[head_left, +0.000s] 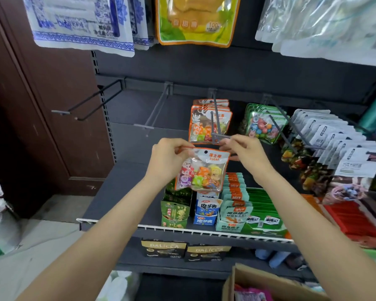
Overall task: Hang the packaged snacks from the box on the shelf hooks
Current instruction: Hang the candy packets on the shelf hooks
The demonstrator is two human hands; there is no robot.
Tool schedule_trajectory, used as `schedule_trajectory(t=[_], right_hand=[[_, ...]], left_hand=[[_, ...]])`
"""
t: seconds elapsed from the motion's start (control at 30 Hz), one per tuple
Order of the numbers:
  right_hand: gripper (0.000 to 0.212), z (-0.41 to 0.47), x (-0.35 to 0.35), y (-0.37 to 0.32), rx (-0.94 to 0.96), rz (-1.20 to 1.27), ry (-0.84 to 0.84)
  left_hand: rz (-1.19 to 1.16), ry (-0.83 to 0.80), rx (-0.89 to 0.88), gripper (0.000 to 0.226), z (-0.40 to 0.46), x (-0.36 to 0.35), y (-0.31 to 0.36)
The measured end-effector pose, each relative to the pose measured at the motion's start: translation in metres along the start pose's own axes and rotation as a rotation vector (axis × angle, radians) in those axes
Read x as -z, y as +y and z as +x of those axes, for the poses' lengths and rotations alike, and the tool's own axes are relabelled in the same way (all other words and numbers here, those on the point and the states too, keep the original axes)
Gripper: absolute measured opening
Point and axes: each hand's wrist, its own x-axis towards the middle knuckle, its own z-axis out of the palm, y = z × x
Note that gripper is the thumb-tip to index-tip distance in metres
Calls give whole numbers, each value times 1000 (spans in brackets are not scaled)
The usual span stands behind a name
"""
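Cardboard box [248, 281] is sitting at the lower right frame edge, flaps open, pink packets just showing inside. Both forearms are reaching up and forward over it toward the shelving. Left hand [168, 158] is pinching the top left corner of a candy packet [202, 170], fingers curled onto the orange top seal. Right hand [246, 153] is pinching the top right corner of the same packet, fingertips close against the tip of the hook [215, 118]. Packet is hanging upright between the two hands, its punched hole showing near the upper left of the header, just below and in front of the hook's front end; whether the hole is on the hook yet, cannot tell.

Below the packet, the lower shelf edge [182, 230] is running across with a white wire fence, boxed snacks standing behind it on the right half; the left half of that shelf surface is lying bare and grey.

Further back, matching candy packets [208, 124] are already hanging on the same hook. Two bare hooks [89, 105] are jutting out to the left, with open room around them. To the right, green packets [263, 124] and a long row of white-headed packets [334, 135] are crowding their hooks. Overhead, large bags [195, 20] are hanging along the top frame edge
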Motion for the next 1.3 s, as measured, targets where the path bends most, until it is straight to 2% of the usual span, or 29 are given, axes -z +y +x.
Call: schedule_trajectory(t=[0.2,0.37,0.47,0.73,0.93,1.1,1.2,1.3], right_hand=[[15,-36,7,-4,94,161,-47],[32,-40,2,-6,266,72,109],[33,-39,-1,-4,271,38,170],[33,-36,-6,-2,295,-153,184],[34,-29,-11,0,298,-205,248],[35,-11,-17,6,330,-283,311],[39,4,-20,9,329,-333,338],[53,21,-26,15,299,-373,293]], left_hand=[[-160,9,78,13,-3,-7,12],[-267,47,113,13,-3,-11,18],[-248,102,102,16,-1,-13,20],[-175,153,46,13,0,-15,19],[-212,271,45,31,1,-21,18],[-139,304,6,24,11,-35,5],[-122,281,26,37,23,-47,-2],[-80,213,48,55,41,-57,-6]])
